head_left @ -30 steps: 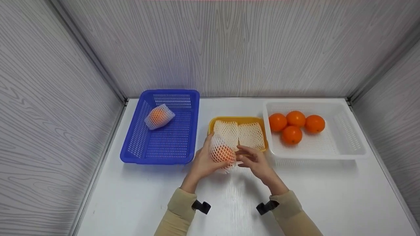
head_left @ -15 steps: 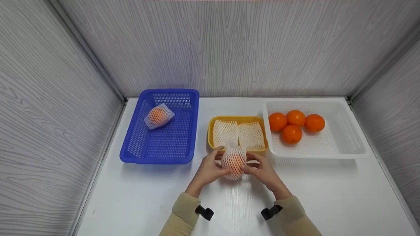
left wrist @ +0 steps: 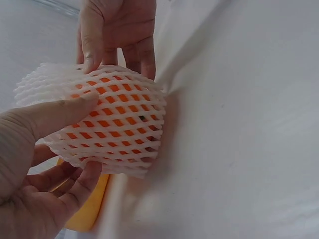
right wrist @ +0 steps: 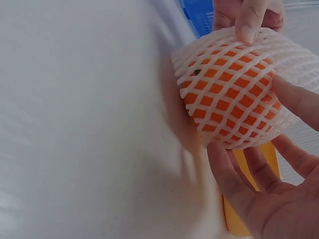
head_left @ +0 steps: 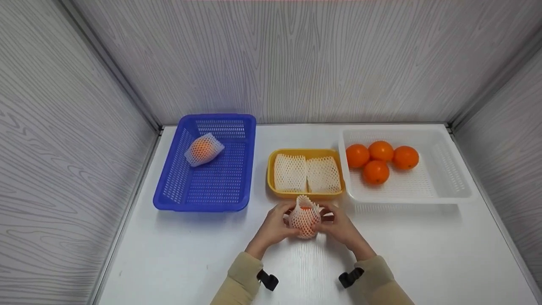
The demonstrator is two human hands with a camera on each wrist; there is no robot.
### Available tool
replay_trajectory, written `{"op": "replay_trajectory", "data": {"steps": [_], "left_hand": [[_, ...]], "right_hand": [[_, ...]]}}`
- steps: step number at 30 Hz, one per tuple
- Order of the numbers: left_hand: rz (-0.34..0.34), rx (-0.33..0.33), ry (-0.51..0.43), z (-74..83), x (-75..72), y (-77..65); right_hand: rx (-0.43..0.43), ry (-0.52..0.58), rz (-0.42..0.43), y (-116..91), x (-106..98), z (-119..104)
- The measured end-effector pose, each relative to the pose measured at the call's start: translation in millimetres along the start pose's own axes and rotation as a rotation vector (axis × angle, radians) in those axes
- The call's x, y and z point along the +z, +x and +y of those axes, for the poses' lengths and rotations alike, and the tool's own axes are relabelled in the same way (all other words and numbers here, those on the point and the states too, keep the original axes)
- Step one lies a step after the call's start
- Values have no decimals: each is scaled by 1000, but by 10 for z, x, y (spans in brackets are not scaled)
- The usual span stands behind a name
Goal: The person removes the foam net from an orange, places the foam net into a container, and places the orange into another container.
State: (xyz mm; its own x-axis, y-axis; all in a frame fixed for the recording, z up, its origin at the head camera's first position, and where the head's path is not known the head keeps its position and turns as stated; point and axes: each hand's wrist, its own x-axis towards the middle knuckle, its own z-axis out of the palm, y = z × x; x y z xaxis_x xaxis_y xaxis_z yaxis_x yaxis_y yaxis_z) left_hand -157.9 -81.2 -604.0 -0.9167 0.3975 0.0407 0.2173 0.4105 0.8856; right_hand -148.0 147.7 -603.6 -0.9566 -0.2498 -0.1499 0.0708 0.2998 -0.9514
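Note:
An orange (right wrist: 234, 94) in a white foam net sleeve (head_left: 305, 224) is between both hands, just in front of the yellow tray. From its left side my left hand (head_left: 276, 226) grips it, thumb on the near face and fingers curled behind. On the other side my right hand (head_left: 341, 226) grips it the same way. The sleeve's upper end stands open above the fruit in the head view. Through the mesh the orange skin and a small dark green spot show in both wrist views. Two flat foam net sleeves (head_left: 290, 173) lie side by side in the yellow tray (head_left: 307, 196).
A blue basket (head_left: 220, 207) at the left holds one orange in a net sleeve (head_left: 203, 150). At the right stands a white basket (head_left: 444, 199) with several bare oranges (head_left: 376, 172). Grey wood-grain panels (head_left: 296, 63) enclose the white table (head_left: 190, 262) at the back and sides.
The sleeved orange has come toward me and slightly right, and its sleeve end now gapes upward. My right hand, at first beside it, has taken hold of it; my left hand kept its grip.

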Motion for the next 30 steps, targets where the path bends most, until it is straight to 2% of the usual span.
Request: {"op": "replay_trajectory", "data": {"steps": [6,12,16,18,24,27,30], "left_hand": [[-23,-19,56,-4,2,2],[-71,-52,105,-14,6,-14],[-111,-84,77,-5,-16,-19],[-109,-89,44,-2,-37,-17],[-35,-40,-27,1,-76,14],[-38,-16,-33,-10,-70,37],[-53,-6,-24,-25,-60,58]], "right_hand": [[18,-14,-22,4,-35,-27],[-40,17,-31,33,-33,-64],[-35,2,-28,53,-25,-48],[-24,-13,-18,56,-24,-40],[-76,-17,-41,61,-36,-19],[-87,-6,-61,62,-44,-1],[-59,31,-72,64,-43,17]]}}
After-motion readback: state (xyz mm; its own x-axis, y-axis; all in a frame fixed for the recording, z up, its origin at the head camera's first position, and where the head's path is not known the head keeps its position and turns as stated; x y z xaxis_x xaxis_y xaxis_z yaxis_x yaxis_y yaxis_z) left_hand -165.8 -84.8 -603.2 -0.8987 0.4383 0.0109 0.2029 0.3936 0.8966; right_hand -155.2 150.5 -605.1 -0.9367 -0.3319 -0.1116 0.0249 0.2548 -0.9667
